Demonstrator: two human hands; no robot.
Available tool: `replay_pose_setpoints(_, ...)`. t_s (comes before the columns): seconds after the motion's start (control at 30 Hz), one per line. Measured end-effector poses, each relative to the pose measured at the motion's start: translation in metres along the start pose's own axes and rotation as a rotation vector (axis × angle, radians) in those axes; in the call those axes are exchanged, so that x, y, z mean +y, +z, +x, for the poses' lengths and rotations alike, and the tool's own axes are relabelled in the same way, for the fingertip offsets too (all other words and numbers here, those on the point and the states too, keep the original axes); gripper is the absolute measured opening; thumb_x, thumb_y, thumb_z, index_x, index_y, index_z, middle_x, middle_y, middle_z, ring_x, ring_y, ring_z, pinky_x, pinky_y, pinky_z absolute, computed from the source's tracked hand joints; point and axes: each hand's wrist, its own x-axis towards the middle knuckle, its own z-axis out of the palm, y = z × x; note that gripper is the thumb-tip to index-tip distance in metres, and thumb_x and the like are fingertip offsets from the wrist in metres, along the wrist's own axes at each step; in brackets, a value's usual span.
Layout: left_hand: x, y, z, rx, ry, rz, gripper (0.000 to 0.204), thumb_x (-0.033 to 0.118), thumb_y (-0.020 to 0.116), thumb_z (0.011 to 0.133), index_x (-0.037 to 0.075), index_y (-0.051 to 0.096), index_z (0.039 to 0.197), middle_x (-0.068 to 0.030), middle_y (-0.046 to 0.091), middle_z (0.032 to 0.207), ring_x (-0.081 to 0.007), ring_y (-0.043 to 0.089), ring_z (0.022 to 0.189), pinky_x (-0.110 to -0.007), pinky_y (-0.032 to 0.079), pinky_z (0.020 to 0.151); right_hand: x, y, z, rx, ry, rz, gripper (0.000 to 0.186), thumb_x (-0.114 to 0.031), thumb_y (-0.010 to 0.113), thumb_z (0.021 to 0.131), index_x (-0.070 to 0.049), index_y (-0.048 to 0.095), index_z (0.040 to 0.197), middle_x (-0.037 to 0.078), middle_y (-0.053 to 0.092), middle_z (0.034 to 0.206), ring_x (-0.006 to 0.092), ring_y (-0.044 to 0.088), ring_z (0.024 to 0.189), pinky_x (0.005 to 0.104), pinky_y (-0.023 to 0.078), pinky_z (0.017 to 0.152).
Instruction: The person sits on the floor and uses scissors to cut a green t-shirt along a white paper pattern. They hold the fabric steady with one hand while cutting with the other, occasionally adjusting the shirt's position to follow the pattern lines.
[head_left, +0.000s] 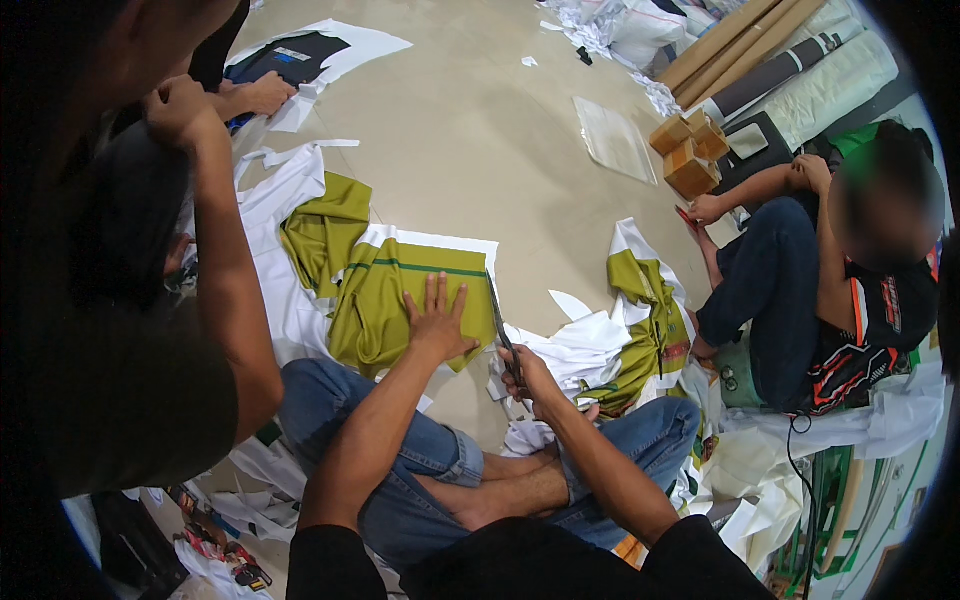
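My left hand (438, 325) lies flat with fingers spread on an olive-green piece of fabric (375, 315), which has a dark green stripe and a white border along its far and right edges. My right hand (533, 380) is closed round the handles of a pair of dark scissors (501, 322). Their blades run along the fabric's right edge, by the white border. How far the blades are apart is hard to make out. More crumpled olive fabric (325, 222) and white cloth (258, 235) join the piece on the left.
White scraps (575, 345) and another printed olive cloth (650, 310) lie to my right. A co-worker (780, 260) sits there holding something red. Another person's arm (225, 250) is close on my left. Cardboard boxes (692, 160) and rolls (770, 75) stand far right.
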Motion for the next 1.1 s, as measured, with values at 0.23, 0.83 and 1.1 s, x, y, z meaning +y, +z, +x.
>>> replay_pose_setpoints(0.23, 0.002, -0.005, -0.002, -0.029, -0.004, 0.014, 0.114, 0.073, 0.059, 0.082, 0.021, -0.002, 0.162, -0.0189, -0.012, 0.167, -0.0373, -0.013, 0.154, -0.074, -0.001, 0.114, -0.007, 0.001, 0.013, -0.023, -0.010, 0.012, 0.045, -0.042, 0.064, 0.094, -0.011, 0.054, 0.126, -0.002, 0.050, 0.069, 0.0097, 0.045, 0.053, 0.0260, 0.033, 0.047)
replay_pose_setpoints(0.83, 0.001, -0.009, -0.003, -0.038, 0.010, 0.013, 0.118, 0.071, 0.065, 0.079, 0.019, 0.000, 0.162, -0.0194, -0.011, 0.167, -0.0381, -0.013, 0.154, -0.075, 0.001, 0.114, -0.006, 0.020, 0.026, 0.006, -0.007, 0.139, 0.042, -0.040, 0.063, 0.094, -0.015, 0.054, 0.126, -0.002, 0.048, 0.069, 0.0098, 0.045, 0.051, 0.0266, 0.035, 0.045)
replay_pose_setpoints(1.1, -0.005, -0.008, -0.003, -0.092, -0.015, 0.032, 0.120, 0.068, 0.069, 0.077, 0.019, 0.001, 0.162, -0.0180, -0.009, 0.168, -0.0382, -0.011, 0.154, -0.076, 0.002, 0.113, 0.000, 0.046, 0.025, 0.015, 0.008, 0.302, 0.027, -0.048, 0.058, 0.095, -0.021, 0.055, 0.098, -0.005, 0.050, 0.067, 0.0096, 0.046, 0.056, 0.0271, 0.035, 0.052)
